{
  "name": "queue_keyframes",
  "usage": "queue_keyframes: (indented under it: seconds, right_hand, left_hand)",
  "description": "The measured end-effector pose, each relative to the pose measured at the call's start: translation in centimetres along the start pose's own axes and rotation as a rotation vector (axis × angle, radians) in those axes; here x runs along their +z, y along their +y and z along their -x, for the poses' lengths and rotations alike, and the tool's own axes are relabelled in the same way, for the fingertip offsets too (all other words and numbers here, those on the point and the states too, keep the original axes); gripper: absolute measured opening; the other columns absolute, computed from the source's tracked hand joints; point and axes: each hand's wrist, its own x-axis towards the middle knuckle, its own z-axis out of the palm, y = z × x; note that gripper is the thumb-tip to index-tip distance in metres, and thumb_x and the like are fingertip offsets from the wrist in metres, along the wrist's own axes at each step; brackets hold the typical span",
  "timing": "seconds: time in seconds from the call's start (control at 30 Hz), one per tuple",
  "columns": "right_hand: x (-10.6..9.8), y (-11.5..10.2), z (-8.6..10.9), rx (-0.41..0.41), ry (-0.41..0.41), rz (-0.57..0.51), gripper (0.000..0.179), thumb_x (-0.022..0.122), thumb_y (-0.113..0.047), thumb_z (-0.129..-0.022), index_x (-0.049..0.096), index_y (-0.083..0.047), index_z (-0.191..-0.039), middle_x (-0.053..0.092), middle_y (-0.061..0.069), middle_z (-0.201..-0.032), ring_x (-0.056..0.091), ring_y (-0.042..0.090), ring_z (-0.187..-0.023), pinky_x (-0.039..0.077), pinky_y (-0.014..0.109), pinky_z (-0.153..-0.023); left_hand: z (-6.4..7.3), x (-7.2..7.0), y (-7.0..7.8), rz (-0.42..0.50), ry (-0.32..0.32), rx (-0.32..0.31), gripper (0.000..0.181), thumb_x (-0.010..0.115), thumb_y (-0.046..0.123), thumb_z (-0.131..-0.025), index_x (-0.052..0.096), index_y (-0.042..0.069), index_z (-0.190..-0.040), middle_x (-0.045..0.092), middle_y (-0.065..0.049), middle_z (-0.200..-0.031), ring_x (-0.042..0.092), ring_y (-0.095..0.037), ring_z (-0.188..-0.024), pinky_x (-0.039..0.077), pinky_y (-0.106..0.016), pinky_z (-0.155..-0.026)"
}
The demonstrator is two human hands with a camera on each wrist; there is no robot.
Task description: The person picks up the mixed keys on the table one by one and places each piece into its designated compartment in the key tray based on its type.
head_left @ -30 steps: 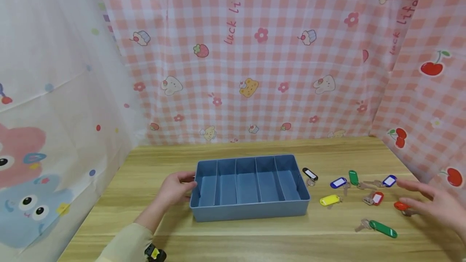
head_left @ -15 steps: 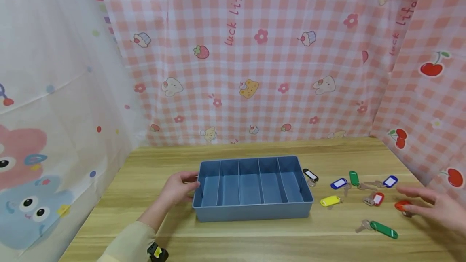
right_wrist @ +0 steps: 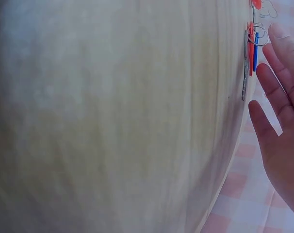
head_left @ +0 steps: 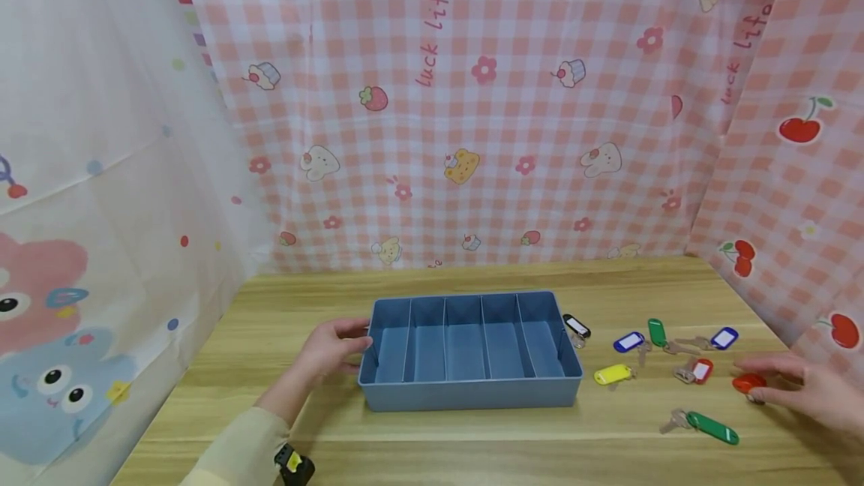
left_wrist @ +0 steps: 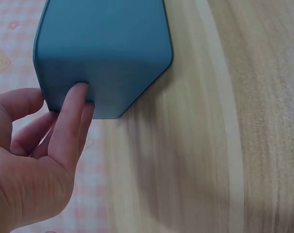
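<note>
In the head view, a blue tray (head_left: 466, 343) with upright dividers lies on the wooden table. At its left end, my left hand (head_left: 331, 351) holds the end wall, one fingertip overlapping the rim and another finger on the outer face. The left wrist view shows that hand (left_wrist: 40, 145) with a finger along the tray's end (left_wrist: 103, 82). Far right, my right hand (head_left: 803, 388) reaches around a red key tag (head_left: 748, 382), thumb tip right at its near side. Its fingers (right_wrist: 280, 97) look spread in the right wrist view.
Key tags with keys lie right of the tray: black (head_left: 577, 325), yellow (head_left: 613, 374), several blue and green ones, and another red (head_left: 702, 371). A long green tag (head_left: 712, 427) lies nearest the front. A pink checked curtain (head_left: 472, 118) hangs behind the table.
The tray and my left hand have shifted slightly right. My right hand has come lower around the red key tag, its thumb now at the tag, which sits at a slightly different angle.
</note>
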Motion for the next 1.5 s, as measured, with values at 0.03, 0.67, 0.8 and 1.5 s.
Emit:
queue_keyframes:
  seconds: [0.03, 0.67, 0.8, 1.5]
  right_hand:
    - [0.1, 0.1, 0.0, -0.007, 0.003, -0.005, 0.034, 0.085, 0.004, -0.068, 0.073, 0.001, -0.1, 0.061, -0.03, -0.097, 0.047, -0.018, -0.089, 0.036, -0.001, -0.073]
    - [0.4, 0.3, -0.2, -0.045, -0.014, -0.142, 0.025, 0.076, 0.015, -0.074, 0.072, -0.003, -0.09, 0.065, -0.02, -0.083, 0.057, -0.006, -0.073, 0.044, 0.007, -0.062]
    - [0.3, 0.3, -0.3, -0.061, -0.057, -0.194, 0.026, 0.073, 0.017, -0.076, 0.072, -0.006, -0.088, 0.066, -0.018, -0.082, 0.056, -0.005, -0.073, 0.045, 0.008, -0.061]
    - [-0.8, -1.6, -1.1, 0.312, -0.069, -0.024, 0.008, 0.068, -0.005, -0.092, 0.071, 0.003, -0.091, 0.069, 0.001, -0.082, 0.053, -0.002, -0.07, 0.048, 0.019, -0.06]
  left_hand:
    - [0.0, -0.1, 0.0, 0.001, -0.004, -0.004, 0.044, 0.063, 0.0, -0.095, 0.053, -0.008, -0.137, 0.059, -0.027, -0.125, 0.064, -0.032, -0.104, 0.06, -0.047, -0.072]
    - [-0.3, -1.0, 0.0, 0.106, -0.09, -0.068, 0.054, 0.066, 0.003, -0.094, 0.047, -0.003, -0.144, 0.05, -0.029, -0.136, 0.066, -0.024, -0.098, 0.06, -0.046, -0.075]
    - [-0.5, -1.0, -0.1, 0.113, -0.093, -0.069, 0.055, 0.066, 0.004, -0.094, 0.047, -0.003, -0.144, 0.051, -0.029, -0.135, 0.066, -0.024, -0.097, 0.06, -0.046, -0.075]
    - [-0.6, -0.9, -0.2, 0.106, -0.06, -0.084, 0.052, 0.068, 0.003, -0.093, 0.051, -0.001, -0.142, 0.056, -0.026, -0.131, 0.066, -0.024, -0.096, 0.06, -0.046, -0.075]
